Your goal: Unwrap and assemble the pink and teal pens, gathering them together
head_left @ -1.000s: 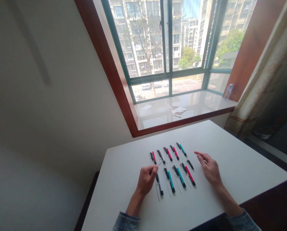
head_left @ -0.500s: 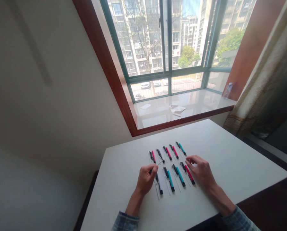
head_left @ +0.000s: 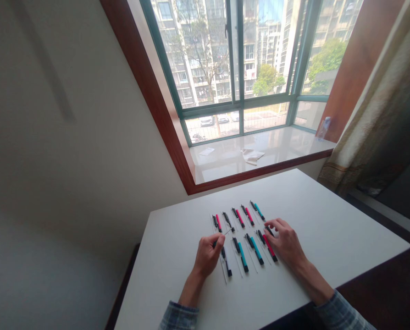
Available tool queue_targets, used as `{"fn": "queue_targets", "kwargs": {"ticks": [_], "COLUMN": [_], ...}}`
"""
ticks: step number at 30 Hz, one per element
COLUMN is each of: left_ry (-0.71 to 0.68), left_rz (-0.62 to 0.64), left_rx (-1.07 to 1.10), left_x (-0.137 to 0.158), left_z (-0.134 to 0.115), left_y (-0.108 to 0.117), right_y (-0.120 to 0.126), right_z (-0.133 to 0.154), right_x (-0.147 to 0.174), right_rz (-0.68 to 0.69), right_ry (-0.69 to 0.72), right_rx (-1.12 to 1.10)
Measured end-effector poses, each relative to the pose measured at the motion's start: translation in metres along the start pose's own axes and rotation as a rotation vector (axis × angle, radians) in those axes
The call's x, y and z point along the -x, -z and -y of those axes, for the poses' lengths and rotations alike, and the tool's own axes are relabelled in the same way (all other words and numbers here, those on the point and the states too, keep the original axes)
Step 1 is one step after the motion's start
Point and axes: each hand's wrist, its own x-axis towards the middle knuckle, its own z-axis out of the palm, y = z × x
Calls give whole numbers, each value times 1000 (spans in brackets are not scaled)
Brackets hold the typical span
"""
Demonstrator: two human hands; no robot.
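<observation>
On the white table [head_left: 329, 238], near its middle, pen parts lie in two rows, set out in parallel and slanting slightly. The far row [head_left: 238, 215] holds black pieces paired with pink barrels and, at its right end, a teal barrel [head_left: 259, 211]. The near row [head_left: 248, 250] holds a black-and-white pen [head_left: 226, 263] at the left, two teal barrels next, and a pink barrel [head_left: 269, 247] at the right.

Left hand [head_left: 208, 256]: closed in a pinch, thumb against forefinger, on a thin refill [head_left: 225, 233] whose free end points up and right toward the far row. The hand sits at the left end of the near row, just beside the black-and-white pen.

Right hand [head_left: 286, 243]: palm down at the right end of the rows, fingers curled narrow. Its fingertips meet a small black piece [head_left: 268, 229] lying between the two rows, just right of the pink barrel. Whether the piece is gripped or only touched cannot be told. The hand lies just beside the pink barrel, possibly touching it.

Both forearms show checked sleeves at the lower edge.

Markings: no brand, label or writing can be read on any pen part; all are too small.

Beyond the table, a window sill [head_left: 287, 142] carries a crumpled white cloth [head_left: 252, 156], a small paper [head_left: 207, 151] and a clear bottle [head_left: 322, 127] at the right corner. A curtain [head_left: 370, 119] hangs at the right.
</observation>
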Motion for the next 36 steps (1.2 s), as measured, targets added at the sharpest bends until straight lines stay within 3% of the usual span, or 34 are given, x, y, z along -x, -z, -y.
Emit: {"fn": "queue_targets", "kwargs": {"ticks": [36], "left_ry": [-23], "left_rz": [-9], "left_rx": [-62], "left_x": [0], "left_z": [3], "left_y": [-1], "right_y": [4], "right_z": [-4], "right_x": [-1], "right_rz": [20], "right_ry": [-43], "right_rx": [-40]}}
